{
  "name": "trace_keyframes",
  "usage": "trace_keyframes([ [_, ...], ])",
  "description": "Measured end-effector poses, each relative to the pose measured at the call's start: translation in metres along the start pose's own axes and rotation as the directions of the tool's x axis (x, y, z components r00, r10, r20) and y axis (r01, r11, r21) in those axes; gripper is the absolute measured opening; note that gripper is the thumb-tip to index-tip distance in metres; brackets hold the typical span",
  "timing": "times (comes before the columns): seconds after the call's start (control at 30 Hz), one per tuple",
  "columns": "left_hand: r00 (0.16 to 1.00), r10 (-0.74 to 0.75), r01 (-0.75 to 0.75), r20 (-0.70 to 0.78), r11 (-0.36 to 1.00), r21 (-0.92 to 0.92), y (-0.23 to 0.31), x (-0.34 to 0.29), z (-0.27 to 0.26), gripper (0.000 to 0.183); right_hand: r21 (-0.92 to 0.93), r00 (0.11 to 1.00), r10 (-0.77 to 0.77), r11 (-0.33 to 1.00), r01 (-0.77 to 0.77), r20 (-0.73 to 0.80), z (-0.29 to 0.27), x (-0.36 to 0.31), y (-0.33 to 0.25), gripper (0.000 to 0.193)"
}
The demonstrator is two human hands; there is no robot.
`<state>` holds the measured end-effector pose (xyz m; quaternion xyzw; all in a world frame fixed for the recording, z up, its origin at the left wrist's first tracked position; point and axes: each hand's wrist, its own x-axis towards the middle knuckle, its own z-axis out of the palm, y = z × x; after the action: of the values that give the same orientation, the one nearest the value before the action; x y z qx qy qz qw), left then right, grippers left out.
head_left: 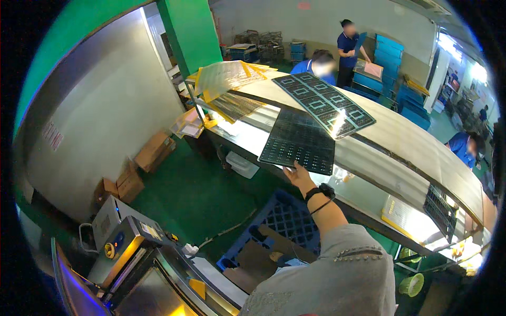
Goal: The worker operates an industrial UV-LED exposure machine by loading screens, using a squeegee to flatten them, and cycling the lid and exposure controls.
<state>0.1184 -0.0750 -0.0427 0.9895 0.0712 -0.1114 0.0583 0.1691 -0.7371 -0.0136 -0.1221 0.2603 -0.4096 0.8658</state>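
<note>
My right hand [299, 176] pinches the near edge of a dark panel [299, 139] with rows of small bright dots, thumb on top. A dark watch or band sits on that wrist. The panel is tilted over the front edge of the long lit bench [353, 184]. Above it, partly overlapping its far corner, a black panel with pale blue rectangular outlines [324, 105] leans on the bench's upper shelf [400, 118]. My left hand is not in view.
Yellow-edged sheets [226, 79] pile at the bench's left end. A machine [126, 247] with an open lid stands lower left. A blue plastic pallet [290, 216] lies by my feet, cardboard boxes [153, 150] by the wall. A co-worker [315, 67] is across the bench.
</note>
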Motion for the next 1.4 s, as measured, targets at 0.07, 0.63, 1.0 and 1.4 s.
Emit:
trace_keyframes([
  [0.07, 1.000, -0.022, 0.022, 0.000, 1.000, 0.002, -0.003, 0.002, -0.004, 0.105, -0.415, 0.775, 0.426, 0.879, -0.234, 0.466, 0.013, -0.021, 0.003, 0.030],
  [0.63, 0.995, 0.060, -0.058, 0.077, 0.998, -0.022, 0.009, 0.017, -0.005, 0.100, -0.300, 0.912, -0.370, 0.862, 0.408, 0.177, 0.056, -0.052, -0.210, 0.026],
  [1.0, 0.993, 0.010, -0.002, 0.118, 0.998, -0.068, -0.025, 0.009, 0.004, 0.098, -0.203, 0.901, -0.255, 0.918, 0.340, 0.350, 0.026, -0.230, -0.191, 0.030],
  [1.4, 0.801, 0.595, -0.383, 0.071, 0.600, -0.702, -0.025, -0.051, -0.057, 0.059, -0.601, 0.557, 0.676, 0.718, -0.351, 0.482, 0.040, -0.251, 0.080, 0.046],
])
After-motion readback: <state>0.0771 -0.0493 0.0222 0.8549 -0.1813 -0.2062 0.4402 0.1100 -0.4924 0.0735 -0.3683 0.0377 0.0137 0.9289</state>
